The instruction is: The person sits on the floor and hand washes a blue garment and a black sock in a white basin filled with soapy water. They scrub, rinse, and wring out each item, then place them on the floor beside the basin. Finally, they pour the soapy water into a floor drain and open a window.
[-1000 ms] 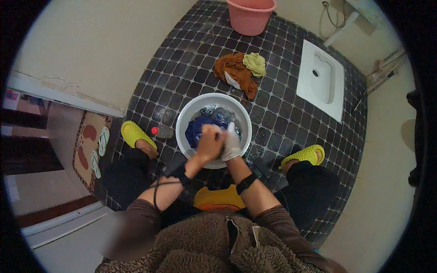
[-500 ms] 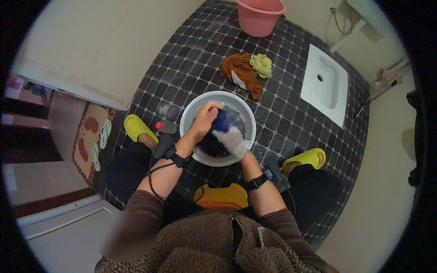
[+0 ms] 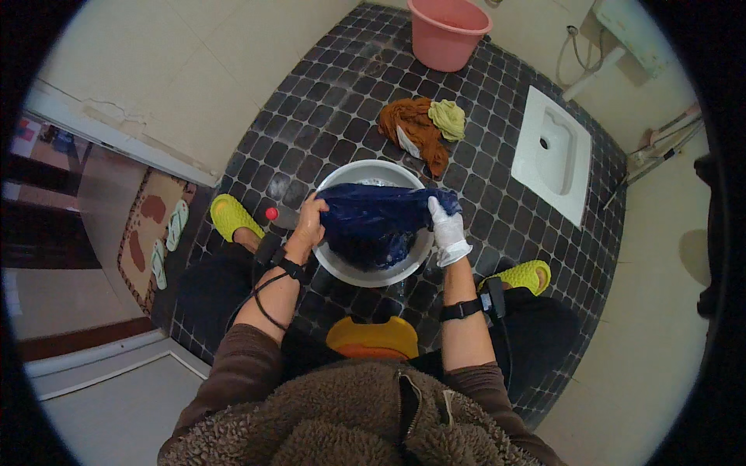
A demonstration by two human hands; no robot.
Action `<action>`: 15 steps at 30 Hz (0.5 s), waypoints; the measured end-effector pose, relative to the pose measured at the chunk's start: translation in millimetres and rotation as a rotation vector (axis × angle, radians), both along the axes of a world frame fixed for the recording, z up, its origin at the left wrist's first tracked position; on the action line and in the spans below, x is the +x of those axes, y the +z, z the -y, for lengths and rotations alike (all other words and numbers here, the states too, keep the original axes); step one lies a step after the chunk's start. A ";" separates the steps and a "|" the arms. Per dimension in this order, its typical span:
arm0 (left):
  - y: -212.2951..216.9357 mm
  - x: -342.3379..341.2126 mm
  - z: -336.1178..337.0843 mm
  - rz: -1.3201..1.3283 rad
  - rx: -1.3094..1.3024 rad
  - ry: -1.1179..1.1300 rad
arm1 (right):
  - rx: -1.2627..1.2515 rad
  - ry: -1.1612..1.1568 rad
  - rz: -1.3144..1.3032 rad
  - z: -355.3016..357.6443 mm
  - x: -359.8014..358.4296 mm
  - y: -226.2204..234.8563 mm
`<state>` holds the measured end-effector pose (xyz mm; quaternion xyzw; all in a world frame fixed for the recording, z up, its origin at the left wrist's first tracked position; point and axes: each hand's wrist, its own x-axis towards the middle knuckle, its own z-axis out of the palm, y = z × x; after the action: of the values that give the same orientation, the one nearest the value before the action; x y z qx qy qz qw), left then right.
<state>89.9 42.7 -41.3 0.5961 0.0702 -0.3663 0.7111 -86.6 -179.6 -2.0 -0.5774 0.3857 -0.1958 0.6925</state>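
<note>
A wet dark blue garment (image 3: 373,210) is stretched sideways across a white basin (image 3: 364,278), its lower part hanging into the basin. My bare left hand (image 3: 309,221) is closed on the garment's left end, at the basin's left rim. At the right end, my right hand (image 3: 448,233), in a white glove, grips the cloth just past the right rim. Some suds show at the basin's far side; the cloth hides most of the inside.
Beyond the basin, a brown garment (image 3: 416,132) and a pale green cloth (image 3: 447,120) lie on dark tiles. Farther off stands a pink bucket (image 3: 447,37). A squat toilet (image 3: 553,147) is at right, a red-capped bottle (image 3: 271,213) at left, a yellow stool (image 3: 373,334) nearest me.
My hands have moved apart, from together inside the basin to its two sides. The blue garment, bunched before, is now lifted and spread between them.
</note>
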 end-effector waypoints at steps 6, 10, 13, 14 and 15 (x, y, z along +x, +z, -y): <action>41.8 -40.0 23.6 0.911 0.253 -0.627 | 0.340 -0.091 0.206 -6.0 9.5 3.2; 22.4 -56.6 18.1 0.951 0.692 -0.778 | 0.553 -0.235 0.111 -14.7 18.1 -19.9; 17.8 -61.2 28.1 1.120 0.379 -0.319 | 0.574 -0.261 0.048 -29.6 19.4 -50.4; 21.7 -65.3 33.8 1.118 0.270 -0.392 | 0.536 -0.313 -0.063 -37.6 21.7 -60.2; 28.0 -71.5 42.7 1.090 0.187 -0.389 | 0.533 -0.205 -0.239 -42.9 13.3 -67.0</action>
<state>18.4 0.0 -13.3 0.7605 -0.3844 -0.1230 0.5087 -73.3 -136.7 -69.0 -0.3525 0.5585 -0.0873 0.7458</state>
